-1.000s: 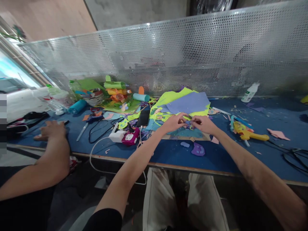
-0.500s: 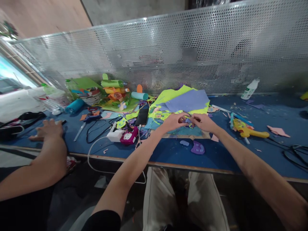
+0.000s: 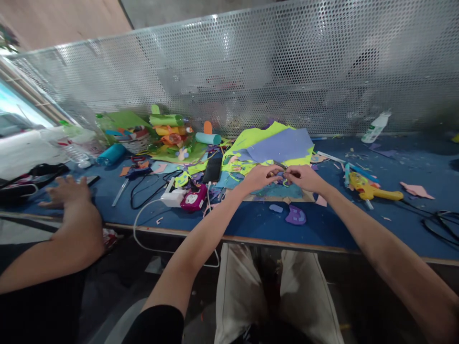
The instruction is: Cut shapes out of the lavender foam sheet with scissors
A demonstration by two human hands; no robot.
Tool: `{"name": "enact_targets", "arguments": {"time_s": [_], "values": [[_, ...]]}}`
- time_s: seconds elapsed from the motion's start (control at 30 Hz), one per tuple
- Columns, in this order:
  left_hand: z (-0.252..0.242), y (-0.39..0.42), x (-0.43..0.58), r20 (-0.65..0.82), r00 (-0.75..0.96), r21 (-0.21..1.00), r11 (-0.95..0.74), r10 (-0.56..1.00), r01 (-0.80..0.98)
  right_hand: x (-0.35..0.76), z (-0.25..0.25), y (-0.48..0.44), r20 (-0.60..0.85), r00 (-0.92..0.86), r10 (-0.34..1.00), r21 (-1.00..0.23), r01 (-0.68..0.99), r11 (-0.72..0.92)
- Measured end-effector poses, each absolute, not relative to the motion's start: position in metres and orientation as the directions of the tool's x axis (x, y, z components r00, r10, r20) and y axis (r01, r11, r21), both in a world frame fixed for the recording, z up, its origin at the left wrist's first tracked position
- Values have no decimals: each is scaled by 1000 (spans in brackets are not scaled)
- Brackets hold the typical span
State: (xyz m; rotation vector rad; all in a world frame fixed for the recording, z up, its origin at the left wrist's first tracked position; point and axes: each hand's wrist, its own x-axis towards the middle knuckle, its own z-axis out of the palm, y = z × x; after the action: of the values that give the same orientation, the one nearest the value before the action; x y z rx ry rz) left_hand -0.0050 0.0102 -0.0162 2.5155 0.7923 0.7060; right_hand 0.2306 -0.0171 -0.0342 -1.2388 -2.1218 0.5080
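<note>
Over the heap of foam scraps, my left hand (image 3: 258,177) and my right hand (image 3: 306,178) meet, fingers pinched together. Between the fingertips is something small; the fingers mostly cover it and I cannot make out its kind. Under and behind them are a purple-blue sheet (image 3: 281,146), a lime-yellow sheet (image 3: 251,136) and yellow cut scraps (image 3: 241,166), on a piece of cardboard (image 3: 308,196). Nearer the table edge lie a purple cut-out piece (image 3: 296,215) and a small pale blue oval piece (image 3: 276,208).
To the right are a yellow glue gun (image 3: 376,193) with a black cord and a white bottle (image 3: 376,128). At left are a phone (image 3: 213,170), a magenta plug adapter (image 3: 194,198), a white charger (image 3: 173,198) and a co-worker's hand (image 3: 69,192). A perforated metal panel (image 3: 229,71) stands behind.
My hands stay together over the scraps, with only slight finger movement. The whole view has shifted a little. On the left, the co-worker's hand still rests on the table.
</note>
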Motion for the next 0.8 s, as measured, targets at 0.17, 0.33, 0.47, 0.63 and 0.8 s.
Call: {"name": "enact_targets", "arguments": {"time_s": [0.17, 0.33, 0.47, 0.63, 0.8], "values": [[-13, 10, -5, 324, 724, 502, -759, 609, 414, 230, -33, -19, 326, -402, 855, -605, 606, 516], [-1, -3, -8, 178, 819, 441, -788, 546, 429, 232, -30, -19, 350, -376, 858, -589, 624, 513], [6, -13, -10, 24, 932, 525, -798, 361, 295, 238, -28, -18, 397, -320, 860, -554, 664, 503], [-4, -1, -10, -151, 954, 612, -733, 260, 297, 240, -32, -13, 343, -335, 877, -554, 682, 477], [-8, 5, -9, -205, 943, 669, -666, 261, 330, 235, -36, -9, 305, -365, 879, -568, 672, 476]]}}
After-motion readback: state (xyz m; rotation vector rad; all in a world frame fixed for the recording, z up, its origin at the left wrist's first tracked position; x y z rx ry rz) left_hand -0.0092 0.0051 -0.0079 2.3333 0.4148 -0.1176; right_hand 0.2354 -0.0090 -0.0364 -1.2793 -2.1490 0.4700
